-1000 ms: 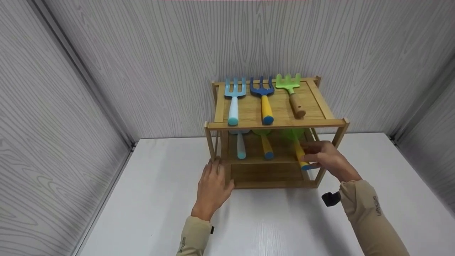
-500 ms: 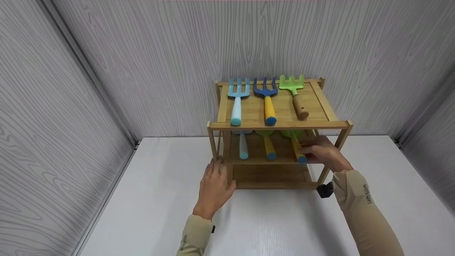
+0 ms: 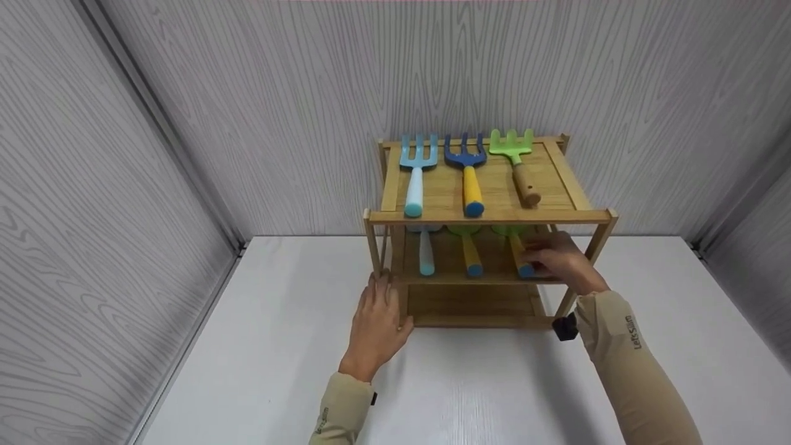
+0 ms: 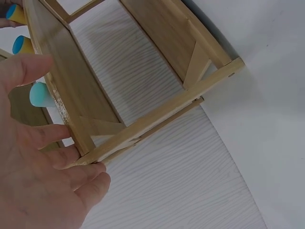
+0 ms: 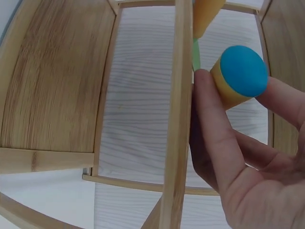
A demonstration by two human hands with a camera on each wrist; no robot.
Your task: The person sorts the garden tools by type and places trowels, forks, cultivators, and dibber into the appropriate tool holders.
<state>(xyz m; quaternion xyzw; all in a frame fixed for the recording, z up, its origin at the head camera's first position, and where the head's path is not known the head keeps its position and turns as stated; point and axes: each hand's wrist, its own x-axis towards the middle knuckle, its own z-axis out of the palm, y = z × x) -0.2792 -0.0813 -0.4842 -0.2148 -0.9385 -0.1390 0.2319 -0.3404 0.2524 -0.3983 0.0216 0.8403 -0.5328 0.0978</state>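
On the middle shelf of the wooden rack [image 3: 491, 216], my right hand [image 3: 563, 259] pinches the blue-capped yellow handle of a garden tool [image 3: 519, 252] between thumb and fingers. The tool's green head lies mostly under the top shelf, so its shape is unclear. In the right wrist view, the blue end cap [image 5: 244, 71] faces the camera. My left hand [image 3: 375, 324] touches the rack's front left post, its fingers nearly straight. The left wrist view shows those fingertips against the frame corner, the thumb [image 4: 35, 67] apart from it.
Beside the held tool lie a yellow-handled tool [image 3: 472, 254] and a pale-handled one [image 3: 426, 252]. The top shelf bears a light blue hand fork [image 3: 415, 179], a dark blue fork with yellow handle [image 3: 471, 179] and a green rake [image 3: 522, 173]. A white table [image 3: 296, 346] carries the rack.
My right hand has moved the yellow-handled tool inward and left, from jutting past the shelf's front edge to lying in line with the other two. My left hand stays at the post.
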